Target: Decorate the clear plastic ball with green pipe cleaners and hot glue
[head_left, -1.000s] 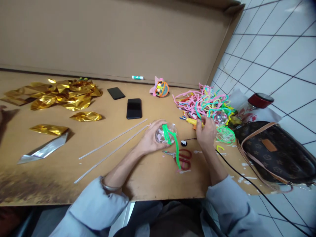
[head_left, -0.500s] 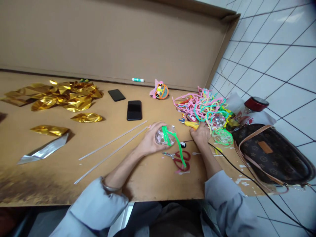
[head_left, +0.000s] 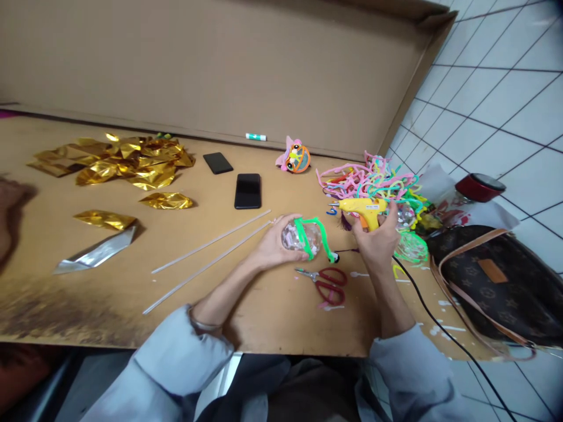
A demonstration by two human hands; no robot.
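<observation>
A clear ball [head_left: 290, 237] rests in the fingers of my left hand [head_left: 275, 243], with a green fuzzy strip [head_left: 304, 237] wrapped across it. The strip's loose end curves right and down to a small black-and-white piece [head_left: 335, 257]. My right hand [head_left: 379, 237] grips a yellow glue gun [head_left: 361, 206] by its handle, the nozzle pointing left above the table. Red-handled scissors [head_left: 331, 285] lie open on the table just below the ball. Beyond the glue gun is a heap of pink, teal and yellow fuzzy strips [head_left: 363, 179].
Two phones [head_left: 247, 191], a glue stick [head_left: 255, 137] and a decorated ball [head_left: 295, 158] sit farther back. Gold foil [head_left: 149, 170] and two thin clear sticks [head_left: 206, 266] lie left. A brown bag [head_left: 505, 281] and black cord [head_left: 435, 316] are right. Another person's hand [head_left: 9, 211] shows far left.
My right hand has lifted the glue gun off the table. The green strip's loose end has swung from over the scissors to beside the ball, and the view has shifted.
</observation>
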